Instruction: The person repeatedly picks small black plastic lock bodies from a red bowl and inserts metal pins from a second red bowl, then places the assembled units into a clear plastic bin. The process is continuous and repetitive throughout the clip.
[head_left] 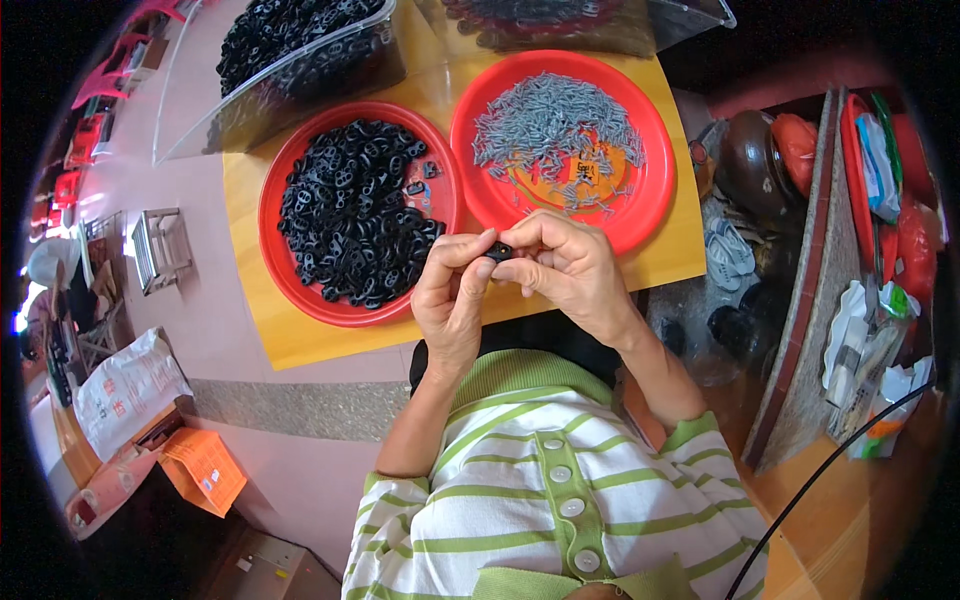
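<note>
Between both hands, above the near edge of the yellow table, is a small black plastic part (497, 252). My left hand (452, 290) pinches it with thumb and forefinger. From the other side my right hand (570, 268) closes on the same part with its fingertips; whether it also holds a pin is hidden. A red round tray (272, 262) at the left is heaped with black two-holed plastic parts (345, 210). Beyond my right hand, a second red tray (655, 190) carries a pile of small grey pins (550, 120).
Clear plastic bins of black parts (310, 80) stand at the table's far side. The yellow tabletop (290, 345) shows around the trays. At the right are a brown jar (752, 165) and a stone ledge (800, 290). An orange crate (203, 470) sits at lower left.
</note>
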